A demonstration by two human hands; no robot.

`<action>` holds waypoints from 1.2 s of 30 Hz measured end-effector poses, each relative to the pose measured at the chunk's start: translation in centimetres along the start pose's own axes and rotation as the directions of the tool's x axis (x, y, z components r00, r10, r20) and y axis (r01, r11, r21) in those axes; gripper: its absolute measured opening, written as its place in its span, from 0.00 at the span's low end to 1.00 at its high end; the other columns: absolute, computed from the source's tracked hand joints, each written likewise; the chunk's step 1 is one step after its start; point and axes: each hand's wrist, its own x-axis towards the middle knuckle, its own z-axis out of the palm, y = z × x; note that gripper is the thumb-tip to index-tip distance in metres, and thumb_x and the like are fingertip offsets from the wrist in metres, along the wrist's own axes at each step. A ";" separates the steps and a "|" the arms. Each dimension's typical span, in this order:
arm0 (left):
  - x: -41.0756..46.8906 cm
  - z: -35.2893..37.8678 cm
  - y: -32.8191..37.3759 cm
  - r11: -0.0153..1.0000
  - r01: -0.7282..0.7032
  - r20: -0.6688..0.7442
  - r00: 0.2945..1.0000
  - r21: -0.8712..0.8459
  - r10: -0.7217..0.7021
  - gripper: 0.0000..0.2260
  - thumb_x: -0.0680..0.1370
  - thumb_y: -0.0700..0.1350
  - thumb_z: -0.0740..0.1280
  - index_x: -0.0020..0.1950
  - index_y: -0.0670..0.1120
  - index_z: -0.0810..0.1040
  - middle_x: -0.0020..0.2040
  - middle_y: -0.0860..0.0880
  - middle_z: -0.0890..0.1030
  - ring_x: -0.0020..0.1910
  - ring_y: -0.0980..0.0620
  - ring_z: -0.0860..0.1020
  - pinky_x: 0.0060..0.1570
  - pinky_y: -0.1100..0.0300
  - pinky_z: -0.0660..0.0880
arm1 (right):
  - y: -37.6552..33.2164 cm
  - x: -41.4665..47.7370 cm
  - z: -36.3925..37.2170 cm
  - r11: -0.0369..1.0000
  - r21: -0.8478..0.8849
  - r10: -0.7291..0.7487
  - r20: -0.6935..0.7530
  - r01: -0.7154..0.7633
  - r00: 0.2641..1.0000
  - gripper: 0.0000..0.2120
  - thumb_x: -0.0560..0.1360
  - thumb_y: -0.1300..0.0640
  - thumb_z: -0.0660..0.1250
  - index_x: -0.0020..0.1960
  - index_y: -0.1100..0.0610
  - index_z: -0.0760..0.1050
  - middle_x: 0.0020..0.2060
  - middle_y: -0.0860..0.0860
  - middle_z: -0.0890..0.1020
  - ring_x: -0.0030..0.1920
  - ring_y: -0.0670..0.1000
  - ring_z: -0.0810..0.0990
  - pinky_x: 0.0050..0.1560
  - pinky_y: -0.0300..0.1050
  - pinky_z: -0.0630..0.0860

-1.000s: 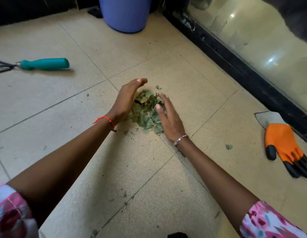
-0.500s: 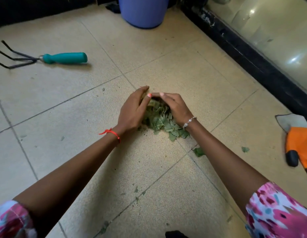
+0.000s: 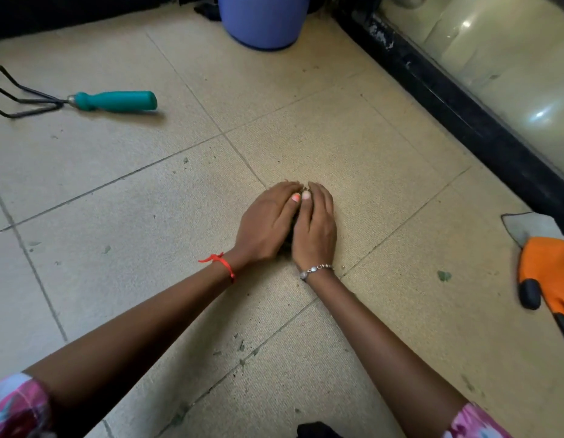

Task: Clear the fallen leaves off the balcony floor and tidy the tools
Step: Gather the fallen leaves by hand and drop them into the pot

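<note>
Beige tiled floor (image 3: 337, 121) fills the head view, with a black frame (image 3: 463, 112) and a glass panel (image 3: 511, 58) running along the far right. A blue bucket (image 3: 263, 20) stands at the far edge.

At the centre, the left hand (image 3: 264, 226) and the right hand (image 3: 315, 232) lie side by side on the floor, cupped together palm down. Their fingers (image 3: 287, 186) curve downward and meet at the tips, and the two thumbs touch along their length. What the hands cover is hidden except for a dark sliver between them, so it cannot be told whether the fingers grip anything. A red thread (image 3: 222, 262) circles the left wrist and a silver bracelet (image 3: 315, 269) the right. Pink patterned sleeves (image 3: 476, 422) show at the near corners.

A small leaf scrap (image 3: 444, 275) lies right of the hands, well apart from them, and leaf crumbs (image 3: 242, 346) dot the tile joint nearer, between the forearms.

A hand rake (image 3: 75, 101) with a teal handle lies flat at the far left, its prongs pointing left. An orange glove (image 3: 549, 273) with black fingertips lies at the right edge, near the frame.
</note>
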 end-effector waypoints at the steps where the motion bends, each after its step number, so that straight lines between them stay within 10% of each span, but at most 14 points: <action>1: -0.1 0.2 0.2 0.999 -0.009 -0.010 1.000 -0.045 0.009 0.24 0.79 0.52 0.48 0.69 0.44 0.71 0.67 0.48 0.74 0.68 0.55 0.68 0.67 0.65 0.60 | -0.3 0.2 0.3 1.000 0.030 -0.002 0.006 0.002 1.000 0.22 0.80 0.50 0.50 0.68 0.60 0.68 0.68 0.53 0.70 0.67 0.50 0.69 0.65 0.38 0.66; 4: -0.3 -0.1 0.3 0.976 0.016 -0.078 0.996 -0.215 -0.034 0.21 0.80 0.50 0.49 0.65 0.43 0.73 0.62 0.49 0.77 0.60 0.56 0.74 0.61 0.63 0.68 | -1.3 0.6 0.3 0.992 0.128 -0.016 0.064 0.008 0.998 0.18 0.82 0.56 0.52 0.67 0.61 0.69 0.66 0.54 0.73 0.66 0.49 0.70 0.60 0.25 0.62; 10: -0.4 -0.7 0.2 0.958 0.067 -0.073 0.993 -0.278 -0.091 0.22 0.78 0.52 0.52 0.67 0.46 0.73 0.63 0.54 0.74 0.61 0.59 0.71 0.59 0.72 0.64 | -0.3 0.1 -4.9 0.997 0.070 -0.018 -0.102 0.025 0.995 0.18 0.81 0.51 0.53 0.65 0.58 0.72 0.65 0.53 0.74 0.65 0.50 0.72 0.63 0.44 0.70; 17: -0.6 -0.6 0.5 0.967 0.062 -0.045 0.996 -0.246 -0.076 0.24 0.76 0.54 0.53 0.68 0.45 0.71 0.66 0.50 0.74 0.61 0.58 0.70 0.59 0.66 0.64 | 2.9 -6.7 -6.3 0.903 -0.302 0.278 -0.132 -0.306 0.951 0.32 0.78 0.39 0.48 0.75 0.57 0.52 0.76 0.55 0.52 0.76 0.53 0.48 0.75 0.53 0.51; 24: -0.7 -0.7 0.2 0.989 0.024 0.007 1.000 -0.145 -0.023 0.25 0.76 0.54 0.54 0.69 0.44 0.70 0.68 0.48 0.72 0.66 0.51 0.71 0.63 0.61 0.65 | -0.1 -4.8 -2.6 0.946 -0.308 0.140 0.096 -0.105 0.985 0.31 0.79 0.41 0.43 0.76 0.57 0.43 0.76 0.53 0.47 0.76 0.49 0.42 0.73 0.46 0.38; 28: -0.6 -0.7 0.0 0.996 0.025 0.030 0.999 -0.089 -0.022 0.26 0.76 0.56 0.53 0.70 0.45 0.68 0.70 0.49 0.70 0.67 0.51 0.69 0.64 0.61 0.63 | 1.9 -1.3 -6.9 0.948 -0.279 0.112 -0.164 -0.155 0.980 0.25 0.80 0.45 0.49 0.75 0.53 0.54 0.76 0.50 0.50 0.76 0.51 0.49 0.74 0.55 0.54; 36: -0.7 -0.7 0.1 0.997 0.013 0.044 0.999 -0.074 -0.010 0.27 0.76 0.56 0.52 0.71 0.45 0.68 0.71 0.48 0.69 0.69 0.50 0.68 0.67 0.56 0.63 | 9.7 -0.1 -14.9 0.748 -0.396 0.406 -0.362 -0.532 0.839 0.33 0.79 0.41 0.49 0.76 0.60 0.48 0.76 0.58 0.50 0.76 0.54 0.45 0.75 0.52 0.42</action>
